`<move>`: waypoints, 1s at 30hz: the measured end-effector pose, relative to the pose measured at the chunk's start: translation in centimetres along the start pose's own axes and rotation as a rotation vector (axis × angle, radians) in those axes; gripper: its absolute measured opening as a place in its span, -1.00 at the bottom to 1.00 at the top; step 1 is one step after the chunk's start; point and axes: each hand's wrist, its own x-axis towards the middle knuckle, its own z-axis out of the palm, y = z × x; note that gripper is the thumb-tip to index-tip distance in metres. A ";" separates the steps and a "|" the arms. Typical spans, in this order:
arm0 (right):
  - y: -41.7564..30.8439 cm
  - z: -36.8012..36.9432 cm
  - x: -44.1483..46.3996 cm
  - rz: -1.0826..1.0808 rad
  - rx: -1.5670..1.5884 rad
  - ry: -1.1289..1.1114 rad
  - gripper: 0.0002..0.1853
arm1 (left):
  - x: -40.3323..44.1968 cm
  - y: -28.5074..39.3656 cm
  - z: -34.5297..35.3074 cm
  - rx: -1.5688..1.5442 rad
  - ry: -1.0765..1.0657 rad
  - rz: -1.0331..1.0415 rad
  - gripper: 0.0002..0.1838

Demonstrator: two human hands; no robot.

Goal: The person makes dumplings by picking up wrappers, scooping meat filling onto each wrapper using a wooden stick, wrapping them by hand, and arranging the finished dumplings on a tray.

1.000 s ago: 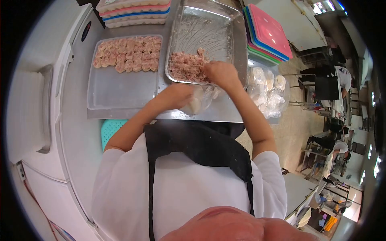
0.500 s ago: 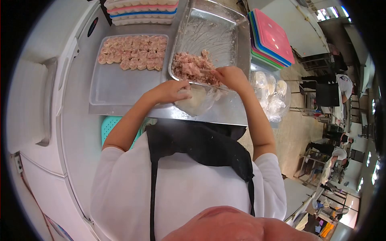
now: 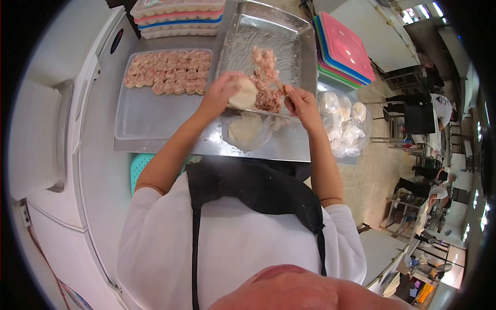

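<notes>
My left hand (image 3: 223, 94) holds a round pale wrapper (image 3: 243, 93) over the near left corner of the metal tray (image 3: 276, 25). In my right hand (image 3: 300, 103), the fingers are closed on a thin tool (image 3: 281, 87), mostly hidden, at the edge of the minced meat (image 3: 267, 95). More wrappers (image 3: 244, 129) lie in a clear plastic bag on the counter just below the tray. To the left, rows of meat-filled dumplings (image 3: 170, 71) cover the far part of a translucent tray (image 3: 155, 119).
Stacked dumpling trays (image 3: 178, 26) stand at the back left. Coloured lids (image 3: 346, 46) are piled right of the metal tray, with bagged wrappers (image 3: 343, 121) nearer me. A turquoise basket (image 3: 139, 168) is below the counter edge. Other people (image 3: 439, 111) are far right.
My left hand has risen from the wrapper bag to the metal tray with a wrapper in it. The meat has been shifted rightward and spread farther up the tray.
</notes>
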 end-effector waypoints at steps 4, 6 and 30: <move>-1.1 2.0 0.0 -0.081 0.142 -0.002 -0.64 | 2.9 2.2 2.9 -0.904 0.285 -0.257 -0.67; 0.8 3.0 1.1 -0.217 -0.077 0.077 -0.63 | 3.8 3.5 4.1 -1.079 0.305 -0.231 -0.59; -4.7 -0.1 -1.6 -0.609 -0.664 0.108 -0.67 | 4.0 3.5 0.6 -0.935 0.164 -0.196 -0.45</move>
